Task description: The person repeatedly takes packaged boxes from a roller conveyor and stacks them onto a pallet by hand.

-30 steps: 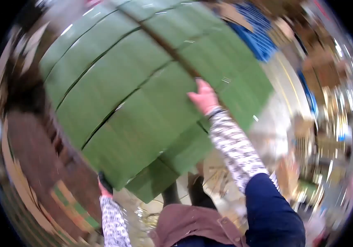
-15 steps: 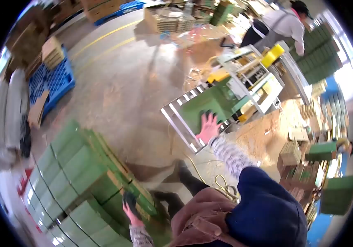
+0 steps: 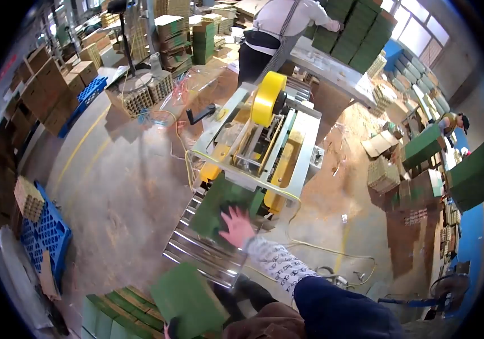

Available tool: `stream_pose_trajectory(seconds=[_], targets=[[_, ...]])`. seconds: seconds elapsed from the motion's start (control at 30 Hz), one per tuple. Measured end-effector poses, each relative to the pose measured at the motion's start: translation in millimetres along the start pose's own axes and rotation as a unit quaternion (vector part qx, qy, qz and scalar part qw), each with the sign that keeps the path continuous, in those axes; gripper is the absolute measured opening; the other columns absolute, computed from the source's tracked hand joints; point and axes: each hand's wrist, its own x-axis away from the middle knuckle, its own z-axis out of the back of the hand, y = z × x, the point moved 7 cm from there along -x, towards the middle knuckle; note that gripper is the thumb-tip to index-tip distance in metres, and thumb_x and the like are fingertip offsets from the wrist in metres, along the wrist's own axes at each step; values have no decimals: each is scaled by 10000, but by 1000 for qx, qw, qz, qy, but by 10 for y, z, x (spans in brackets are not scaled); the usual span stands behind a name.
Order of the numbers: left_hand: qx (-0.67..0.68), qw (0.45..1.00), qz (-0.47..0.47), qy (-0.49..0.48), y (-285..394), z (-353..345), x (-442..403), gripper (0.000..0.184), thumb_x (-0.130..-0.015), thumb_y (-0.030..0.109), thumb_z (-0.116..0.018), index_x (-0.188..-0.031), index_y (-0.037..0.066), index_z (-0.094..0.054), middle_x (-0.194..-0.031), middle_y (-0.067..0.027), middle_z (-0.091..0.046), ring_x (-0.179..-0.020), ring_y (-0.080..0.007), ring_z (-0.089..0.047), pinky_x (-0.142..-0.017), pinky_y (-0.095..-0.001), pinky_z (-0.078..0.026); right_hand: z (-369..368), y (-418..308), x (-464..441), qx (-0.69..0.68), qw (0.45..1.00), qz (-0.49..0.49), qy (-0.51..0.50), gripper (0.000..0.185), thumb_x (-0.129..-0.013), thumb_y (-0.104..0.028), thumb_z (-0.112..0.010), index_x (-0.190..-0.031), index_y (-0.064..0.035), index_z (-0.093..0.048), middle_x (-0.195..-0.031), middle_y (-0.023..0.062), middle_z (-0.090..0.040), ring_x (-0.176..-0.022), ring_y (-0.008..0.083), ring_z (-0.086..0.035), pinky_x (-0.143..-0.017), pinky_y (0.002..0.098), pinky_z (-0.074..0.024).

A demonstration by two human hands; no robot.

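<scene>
My right hand (image 3: 236, 227), in a pink glove with dark fingertips, lies with spread fingers on a green box (image 3: 211, 206). That box rests on metal rollers (image 3: 188, 243), its far end under the frame of a carton sealing machine (image 3: 301, 150) with a wide yellow tape roll (image 3: 269, 99). At the bottom edge, my left hand (image 3: 169, 329) grips the near left edge of another green box (image 3: 188, 299), tilted beside the stack. Most of that hand is hidden or out of frame. Strapped green boxes (image 3: 112, 313) are stacked to its left.
A co-worker (image 3: 278, 25) stands beyond the machine, touching tall stacked green boxes (image 3: 349, 34). A blue pallet (image 3: 44, 231) is at left. A yellow cable (image 3: 332, 248) runs along the floor to the right. Another person (image 3: 454, 121) is far right beside green boxes.
My view has turned toward the machine. The box under my right hand sits farther into the machine. My left hand has brought a green box up from the stack.
</scene>
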Motion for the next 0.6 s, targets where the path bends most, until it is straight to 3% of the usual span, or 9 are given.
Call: stream_pose_trajectory(seconds=[0.07,0.13,0.17,0.23,0.27,0.3,0.33,0.4,0.6], targets=[[-13,999,-37,-36,349,200,-104,448,-853,214,-505,-1262,41,-443,-1186,-140,-530,-1078,-291,-524,-918,-431,-440,0,-144,318,-54,997,38,-48,687,-783,-489,-557,-1332,-116,-379,-1399,186,-311,-1317,343,-244,-1077,529,-133],[96,991,62,66,373,713,-323,381,-866,169,-498,-1229,53,-484,-1113,-108,-567,-1025,-253,-549,-887,-392,-459,-61,-247,771,-65,989,79,-107,736,-763,-540,-559,-1352,-150,-355,-1415,158,-295,-1329,328,-233,-1087,501,-122],[-22,998,3,65,419,1067,-676,480,-808,86,-554,-1270,64,-425,-1126,-138,-554,-1023,-298,-553,-861,-426,-481,-122,-250,969,-82,986,77,-124,745,-736,-518,-604,-1340,-148,-372,-1409,157,-301,-1329,317,-233,-1089,497,-120],[-67,996,-34,41,698,690,-958,534,-775,40,-581,-1282,78,-416,-1109,-109,-558,-965,-261,-576,-811,-371,-501,0,31,1221,-79,986,-94,-114,868,-615,-454,-728,-1321,-89,-377,-1390,178,-303,-1305,335,-250,-1080,500,-141],[-104,993,-2,51,688,693,-1072,558,-759,45,-613,-1281,74,-418,-1119,-107,-556,-967,-257,-575,-819,-356,-495,-169,302,1425,-155,962,-222,30,895,-586,-393,-758,-1318,-58,-368,-1373,233,-287,-1294,358,-244,-1076,464,-178],[-99,994,26,34,627,678,-1220,567,-746,53,-643,-1271,69,-429,-1133,-106,-553,-970,-250,-575,-826,-347,-491,-478,478,1663,-295,896,-285,170,790,-662,-287,-741,-1308,-32,-364,-1281,235,-406,-1211,314,-384,-1015,394,-315],[-131,989,59,29,558,644,-1336,584,-746,59,-652,-1282,72,-421,-1136,-106,-554,-978,-238,-573,-826,-343,-490,-927,479,1880,-584,658,-473,-43,671,-746,-205,-694,-1300,-11,-370,-1162,144,-528,-1063,227,-512,-904,310,-421],[-144,983,109,-30,536,249,-1364,563,-759,64,-638,-1281,65,-426,-1129,-99,-562,-986,-225,-572,-833,-334,-487,-1507,503,2103,-748,498,-433,-62,603,-790,-158,-652,-1300,-4,-369,-1078,68,-575,-955,156,-550,-834,278,-453],[-117,977,169,-57,483,183,-1337,518,-783,90,-609,-1273,58,-444,-1151,-100,-556,-1017,-236,-567,-852,-341,-483,-700,301,2151,-722,634,-274,-42,546,-748,-86,-664,-1240,-12,-439,-1088,55,-566,-967,138,-535,-846,270,-445]])
